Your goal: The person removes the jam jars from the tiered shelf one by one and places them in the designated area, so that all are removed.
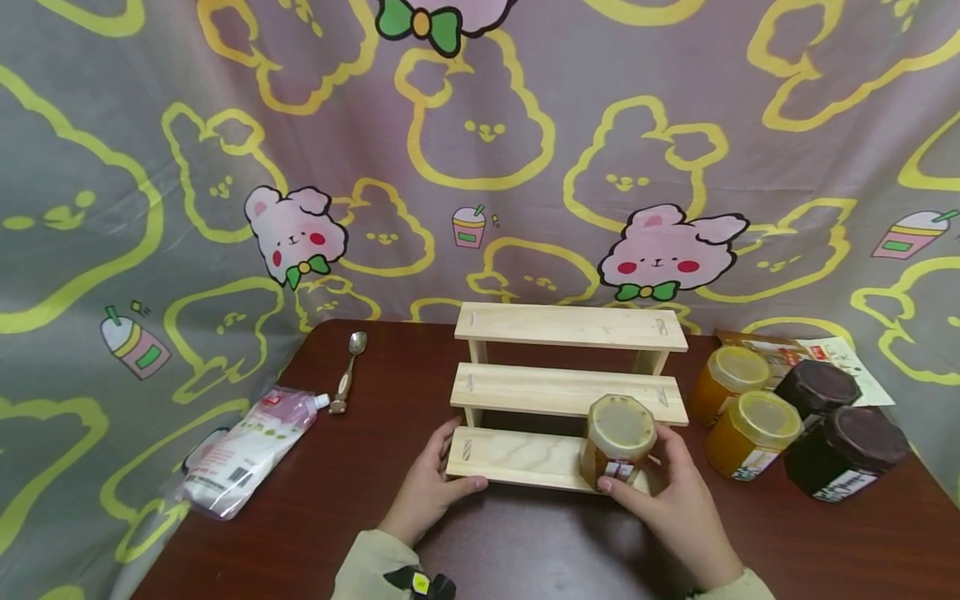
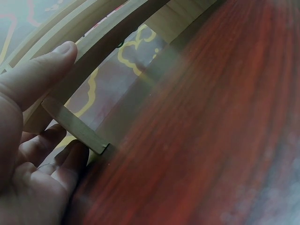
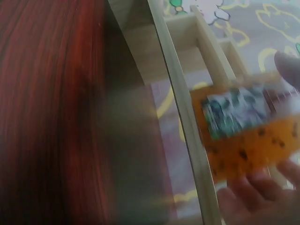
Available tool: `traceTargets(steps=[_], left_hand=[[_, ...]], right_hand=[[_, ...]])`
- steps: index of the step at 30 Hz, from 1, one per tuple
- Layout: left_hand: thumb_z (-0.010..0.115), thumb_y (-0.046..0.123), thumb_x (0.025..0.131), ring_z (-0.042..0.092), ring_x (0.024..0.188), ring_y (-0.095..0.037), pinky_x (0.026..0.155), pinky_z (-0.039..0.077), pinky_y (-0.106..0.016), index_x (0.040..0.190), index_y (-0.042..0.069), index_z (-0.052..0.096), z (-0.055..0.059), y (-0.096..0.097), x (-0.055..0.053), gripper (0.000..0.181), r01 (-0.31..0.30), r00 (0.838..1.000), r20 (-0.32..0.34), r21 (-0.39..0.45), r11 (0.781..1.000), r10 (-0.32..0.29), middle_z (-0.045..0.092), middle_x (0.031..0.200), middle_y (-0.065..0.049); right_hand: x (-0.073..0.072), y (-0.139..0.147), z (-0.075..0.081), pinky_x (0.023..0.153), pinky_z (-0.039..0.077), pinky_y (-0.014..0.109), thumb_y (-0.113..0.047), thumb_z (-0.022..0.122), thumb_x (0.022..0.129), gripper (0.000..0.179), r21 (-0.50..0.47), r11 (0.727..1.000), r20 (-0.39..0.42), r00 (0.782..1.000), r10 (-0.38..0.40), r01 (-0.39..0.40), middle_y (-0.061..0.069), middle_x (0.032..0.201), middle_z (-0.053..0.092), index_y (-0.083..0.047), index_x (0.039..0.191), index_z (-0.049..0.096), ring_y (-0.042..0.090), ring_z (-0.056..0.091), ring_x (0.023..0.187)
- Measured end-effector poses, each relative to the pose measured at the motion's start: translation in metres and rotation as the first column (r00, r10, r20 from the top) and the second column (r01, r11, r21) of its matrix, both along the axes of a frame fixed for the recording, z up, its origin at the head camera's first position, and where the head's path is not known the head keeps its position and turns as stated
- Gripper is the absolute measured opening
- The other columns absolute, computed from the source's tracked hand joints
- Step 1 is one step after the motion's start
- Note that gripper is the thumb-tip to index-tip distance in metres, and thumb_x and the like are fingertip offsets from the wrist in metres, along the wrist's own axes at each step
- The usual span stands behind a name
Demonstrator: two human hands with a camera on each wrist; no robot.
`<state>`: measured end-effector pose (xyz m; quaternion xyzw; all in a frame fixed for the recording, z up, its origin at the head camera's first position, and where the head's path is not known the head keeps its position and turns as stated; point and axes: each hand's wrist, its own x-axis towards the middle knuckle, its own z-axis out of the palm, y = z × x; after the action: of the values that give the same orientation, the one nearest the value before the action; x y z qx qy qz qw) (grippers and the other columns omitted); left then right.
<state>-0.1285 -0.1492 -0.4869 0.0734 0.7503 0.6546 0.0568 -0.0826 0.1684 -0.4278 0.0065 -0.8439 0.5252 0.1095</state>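
A three-step wooden shelf rack stands in the middle of the table. My left hand grips the left end of its lowest step, thumb along the front edge and fingers around the side. In the left wrist view, the fingers reach beneath the board. On the right part of that lowest step is an amber jar with a pale lid. My right hand holds it, thumb at the front and fingers around the right side. Dark specks and a label mark the jar in the right wrist view.
Right of the rack are two yellow-orange jars and two dark jars, with flat packets behind. A spoon and a spouted pouch lie on the left. A patterned curtain hangs behind the table.
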Motion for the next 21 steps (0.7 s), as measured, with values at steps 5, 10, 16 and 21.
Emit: traceTargets(steps=[5,10,16,21], left_hand=[[0.089,0.011,0.075,0.050,0.132,-0.033,0.102,0.046,-0.029,0.156,0.005,0.027,0.000,0.000,0.000,0.101,0.004,1.000,-0.007,-0.011,1.000,-0.004,0.046,0.149,-0.021],[0.089,0.011,0.075,0.050,0.132,-0.033,0.102,0.045,-0.027,0.156,0.006,0.027,0.000,0.000,-0.001,0.102,0.002,1.000,-0.006,-0.009,1.000,-0.002,0.046,0.148,-0.021],[0.089,0.011,0.075,0.049,0.132,-0.032,0.102,0.045,-0.028,0.156,0.006,0.027,-0.001,0.000,-0.001,0.102,0.005,1.000,-0.005,-0.013,1.000,-0.005,0.046,0.149,-0.020],[0.088,0.011,0.076,0.050,0.131,-0.034,0.103,0.046,-0.030,0.156,0.004,0.026,-0.002,-0.001,0.000,0.101,0.012,1.000,-0.029,-0.014,1.000,-0.012,0.046,0.148,-0.022]], right_hand=[[-0.003,-0.015,-0.001,0.105,0.035,0.051,-0.023,0.095,0.069,0.096,-0.021,0.997,0.015,0.998,-0.068,0.068,0.018,0.134,0.053,-0.004,0.141,0.036,0.032,0.048,0.126],[-0.006,-0.027,-0.005,0.103,0.038,0.053,-0.022,0.096,0.066,0.097,-0.030,0.989,-0.039,0.988,-0.147,0.146,0.019,0.130,0.052,-0.001,0.140,0.038,0.033,0.050,0.121],[-0.006,-0.032,-0.009,0.097,0.041,0.051,-0.016,0.097,0.063,0.088,0.002,0.974,-0.105,0.969,-0.224,0.226,0.019,0.121,0.056,0.002,0.132,0.045,0.034,0.054,0.115],[-0.003,-0.031,-0.008,0.095,0.043,0.042,-0.017,0.096,0.066,0.086,0.004,0.976,-0.086,0.972,-0.218,0.219,0.018,0.124,0.055,0.000,0.133,0.045,0.032,0.055,0.115]])
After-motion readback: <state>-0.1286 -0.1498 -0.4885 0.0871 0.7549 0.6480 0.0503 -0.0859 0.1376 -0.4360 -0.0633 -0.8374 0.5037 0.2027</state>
